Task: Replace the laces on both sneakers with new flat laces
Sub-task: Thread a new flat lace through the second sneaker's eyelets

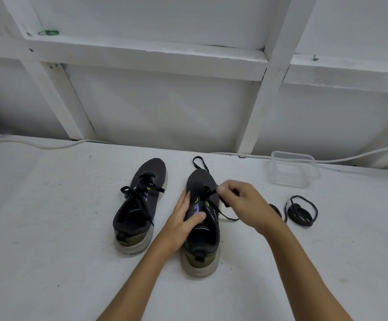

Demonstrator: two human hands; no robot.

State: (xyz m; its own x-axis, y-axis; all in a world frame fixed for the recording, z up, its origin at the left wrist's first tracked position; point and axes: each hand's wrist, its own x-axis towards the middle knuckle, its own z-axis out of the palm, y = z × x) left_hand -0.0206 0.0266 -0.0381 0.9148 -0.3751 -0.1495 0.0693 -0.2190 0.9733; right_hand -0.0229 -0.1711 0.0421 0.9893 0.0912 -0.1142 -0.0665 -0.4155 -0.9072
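Sneakers sit side by side on the white surface (49,228), and we read them left to right. Well left of our fingers stands the left sneaker (139,205), already threaded with a flat black lace (142,193) that hangs loose and untied. Our left hand (183,218) holds the right sneaker (203,218), fingers along its left side and thumb pressed over the tongue, steadying it. Our right hand (241,202) pinches the black lace (211,193) at the lower eyelets; beyond the fingertips one end loops past the toe, and another strand trails under the wrist. Right of that hand lies a coiled bundle of black laces (301,210), and beyond it a clear plastic container (292,169).

We judge this shoe to be mid-lacing, with most eyelets apparently empty. Next we likely need to draw the lace through, even the ends, then cross upward while the left hand keeps the shoe from sliding.
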